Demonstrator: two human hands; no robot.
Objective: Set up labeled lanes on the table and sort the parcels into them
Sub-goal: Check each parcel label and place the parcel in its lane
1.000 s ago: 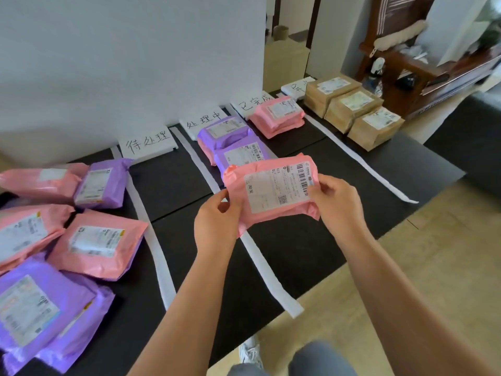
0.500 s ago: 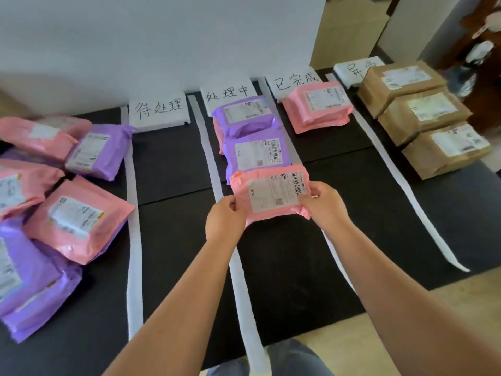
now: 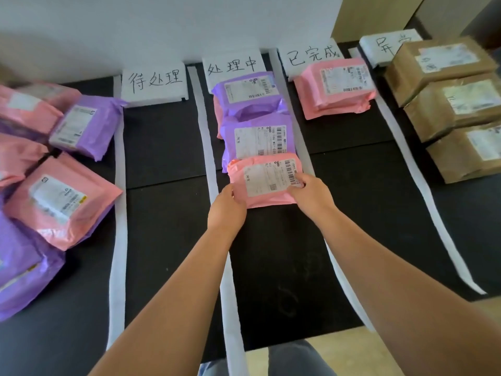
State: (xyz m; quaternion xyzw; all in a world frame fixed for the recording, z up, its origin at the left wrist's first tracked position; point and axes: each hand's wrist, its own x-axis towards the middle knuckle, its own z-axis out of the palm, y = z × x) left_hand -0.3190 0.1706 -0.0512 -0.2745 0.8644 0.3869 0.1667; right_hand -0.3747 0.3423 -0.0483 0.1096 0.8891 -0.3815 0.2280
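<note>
Pink plastic parcel (image 3: 264,180) sits label-up in the second lane, overlapping a purple parcel (image 3: 257,139) so the row runs on from the lane card (image 3: 232,67). Left hand (image 3: 226,210) and right hand (image 3: 311,195) each pinch a near corner, probably squaring it between the white strips (image 3: 202,118). Unsorted mailers (image 3: 62,199) wait far left and brown boxes (image 3: 447,104) far right; nothing blocks the lane

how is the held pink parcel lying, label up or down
Label up: the pink parcel shows its white label and barcode on top, between the left hand and right hand.
</note>
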